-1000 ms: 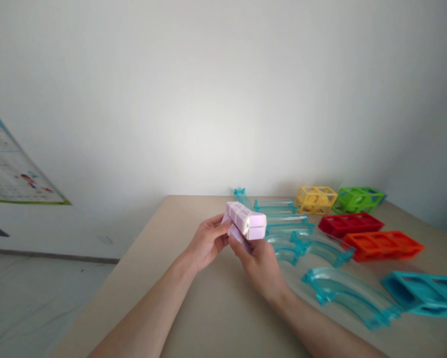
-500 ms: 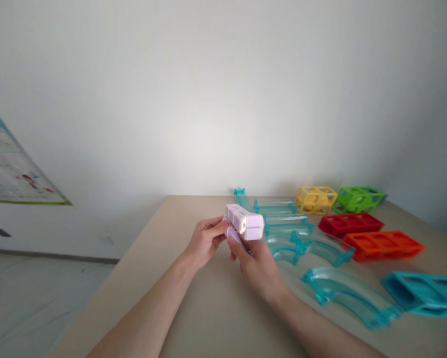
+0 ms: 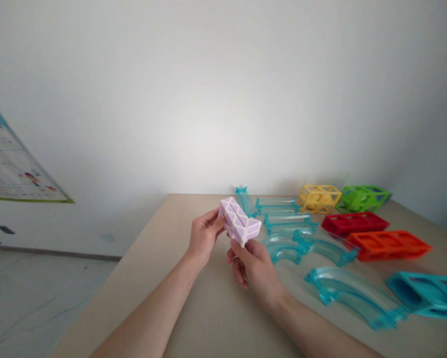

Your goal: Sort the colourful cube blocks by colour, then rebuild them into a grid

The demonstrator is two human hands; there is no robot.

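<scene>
Both hands hold a pale purple block (image 3: 240,224) with white triangle ribs above the beige table (image 3: 193,298). My left hand (image 3: 203,236) grips its far left end with thumb and fingers. My right hand (image 3: 253,266) pinches its near lower end from underneath, fingers curled. The block is tilted, its long ribbed face turned up toward the camera.
Clear turquoise track pieces lie to the right, straight ones (image 3: 279,205) at the back and curved ones (image 3: 352,293) nearer. Beyond them sit yellow (image 3: 318,198), green (image 3: 363,197), red (image 3: 352,222), orange (image 3: 389,243) and turquoise (image 3: 426,293) lattice blocks. A poster (image 3: 10,169) hangs at left.
The purple block has been turned in both hands, so its ribbed long face now points up. The hands shifted slightly left and the right hand dropped under the block.
</scene>
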